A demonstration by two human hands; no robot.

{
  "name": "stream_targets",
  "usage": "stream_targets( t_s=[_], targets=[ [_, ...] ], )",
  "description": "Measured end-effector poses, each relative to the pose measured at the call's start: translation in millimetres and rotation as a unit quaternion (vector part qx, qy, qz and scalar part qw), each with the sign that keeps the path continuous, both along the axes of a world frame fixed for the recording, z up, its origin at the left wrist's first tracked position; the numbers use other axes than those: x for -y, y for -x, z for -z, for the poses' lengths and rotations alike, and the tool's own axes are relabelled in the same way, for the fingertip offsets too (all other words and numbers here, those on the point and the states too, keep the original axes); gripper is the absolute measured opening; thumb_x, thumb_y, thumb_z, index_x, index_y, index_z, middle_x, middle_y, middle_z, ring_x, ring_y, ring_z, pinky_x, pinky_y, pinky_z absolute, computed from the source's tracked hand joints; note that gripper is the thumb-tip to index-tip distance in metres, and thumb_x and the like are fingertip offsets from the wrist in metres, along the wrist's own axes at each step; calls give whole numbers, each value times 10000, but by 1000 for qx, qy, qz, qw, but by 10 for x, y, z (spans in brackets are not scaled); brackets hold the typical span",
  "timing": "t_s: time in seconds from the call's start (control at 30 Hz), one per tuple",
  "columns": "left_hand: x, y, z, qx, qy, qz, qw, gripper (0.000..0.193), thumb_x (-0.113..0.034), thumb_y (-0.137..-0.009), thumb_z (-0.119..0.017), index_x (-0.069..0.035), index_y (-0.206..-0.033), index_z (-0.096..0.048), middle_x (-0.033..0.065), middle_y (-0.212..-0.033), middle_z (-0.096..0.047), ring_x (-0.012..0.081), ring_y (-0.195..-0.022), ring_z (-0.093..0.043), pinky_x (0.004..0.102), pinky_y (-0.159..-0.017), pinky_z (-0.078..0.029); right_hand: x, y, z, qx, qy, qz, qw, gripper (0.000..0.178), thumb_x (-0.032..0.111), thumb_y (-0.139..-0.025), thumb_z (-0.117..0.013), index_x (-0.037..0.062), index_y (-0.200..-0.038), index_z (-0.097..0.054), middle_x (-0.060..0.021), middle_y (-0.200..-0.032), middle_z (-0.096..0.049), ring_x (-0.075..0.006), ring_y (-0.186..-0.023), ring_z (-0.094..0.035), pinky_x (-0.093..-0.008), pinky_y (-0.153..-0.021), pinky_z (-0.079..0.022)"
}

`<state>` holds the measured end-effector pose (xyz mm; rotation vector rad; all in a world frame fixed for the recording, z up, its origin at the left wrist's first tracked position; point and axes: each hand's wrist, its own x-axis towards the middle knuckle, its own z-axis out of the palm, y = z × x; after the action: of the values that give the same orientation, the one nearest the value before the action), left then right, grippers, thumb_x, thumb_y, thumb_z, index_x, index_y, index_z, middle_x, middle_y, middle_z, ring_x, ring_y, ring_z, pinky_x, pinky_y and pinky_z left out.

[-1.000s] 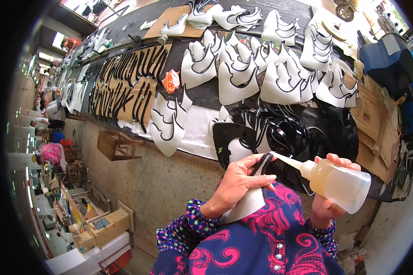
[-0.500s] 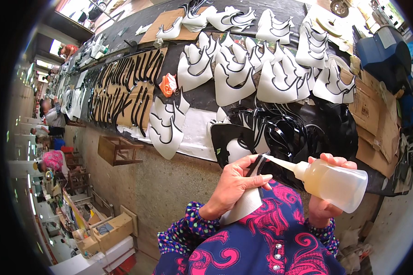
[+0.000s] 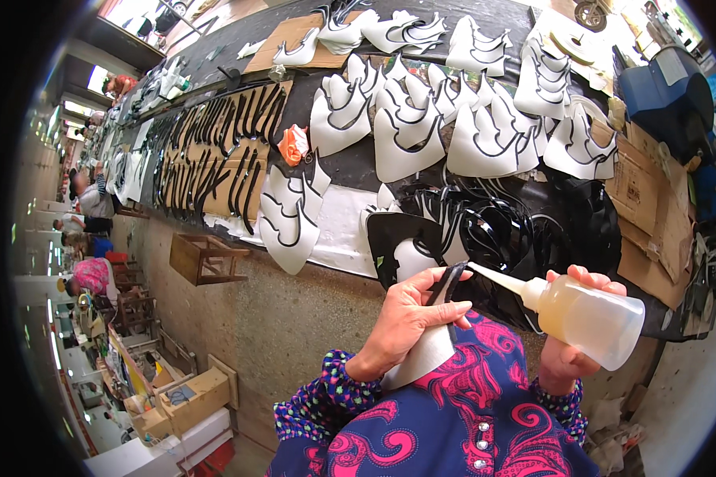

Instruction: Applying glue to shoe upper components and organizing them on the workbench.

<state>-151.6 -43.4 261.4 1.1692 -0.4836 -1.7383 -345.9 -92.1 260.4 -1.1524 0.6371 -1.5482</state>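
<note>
Left hand (image 3: 406, 318): closed on a curved white piece (image 3: 423, 358), thumb pressed over the top and fingers beneath.
White piece: held in front of the person's chest, on the near side of the worktop (image 3: 350, 168), its broad end toward the lower left.
Black strip (image 3: 452, 280): runs along the upper end of the white piece, rising past the thumb.
Right hand (image 3: 566, 362): wrapped around a translucent squeeze bottle (image 3: 601, 318), gripping it by the body.
Squeeze bottle: tilted nearly onto its side, yellowish contents showing through the half nearest the nozzle (image 3: 497, 277).
Nozzle: slim and tapering, aimed left at the top of the black strip (so close that I cannot tell whether the two touch).
Worktop: dark, carrying several stacks of black-edged white pieces (image 3: 406, 151); a smaller stack (image 3: 288, 246) reaches its near edge.
Glossy black heap (image 3: 485, 226): on the worktop, just beyond the hands.
Cardboard (image 3: 224, 200): farther left, covered with rows of dark strips (image 3: 272, 111).
Orange wrapper (image 3: 293, 145): crumpled, beside the cardboard.
</note>
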Motion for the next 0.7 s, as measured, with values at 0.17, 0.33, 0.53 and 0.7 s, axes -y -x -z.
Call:
stream_targets(
  t_s=[0.17,0.33,0.53,0.7],
  targets=[
    [-7,7,23,-6,-1,5,1000,325,-34,-783,-636,26,-1083,-524,38,-808,-595,100,-691,-602,196,-653,-464,7,-41,23,41,46,-82,995,742,468,-604,-753,80,-1120,-389,-97,-1089,-471,-268,-1074,-471,-471,-856,-459],
    [-43,-24,9,-10,-12,5,1000,278,-37,-777,-642,34,-1029,-548,45,-802,-601,104,-679,-602,196,-644,-462,7,-23,29,-22,44,-62,997,743,416,-601,-755,70,-1144,-384,-111,-1098,-469,-273,-1093,-462,-483,-868,-446],
    [-177,-274,-80,30,-27,-69,997,273,-14,-775,-631,39,-1028,-546,67,-769,-606,114,-657,-601,198,-639,-463,22,-10,-6,-27,-57,15,998,799,367,-597,-747,49,-1219,-360,-135,-1163,-455,-299,-1134,-437,-514,-909,-394],
    [-260,-887,-302,191,0,-244,951,335,-38,-772,-627,16,-1082,-512,59,-714,-606,119,-634,-597,202,-600,-446,131,-43,70,-17,-93,63,994,775,350,-555,-748,25,-1157,-384,-157,-1114,-487,-301,-1076,-489,-505,-875,-433]
  ],
)
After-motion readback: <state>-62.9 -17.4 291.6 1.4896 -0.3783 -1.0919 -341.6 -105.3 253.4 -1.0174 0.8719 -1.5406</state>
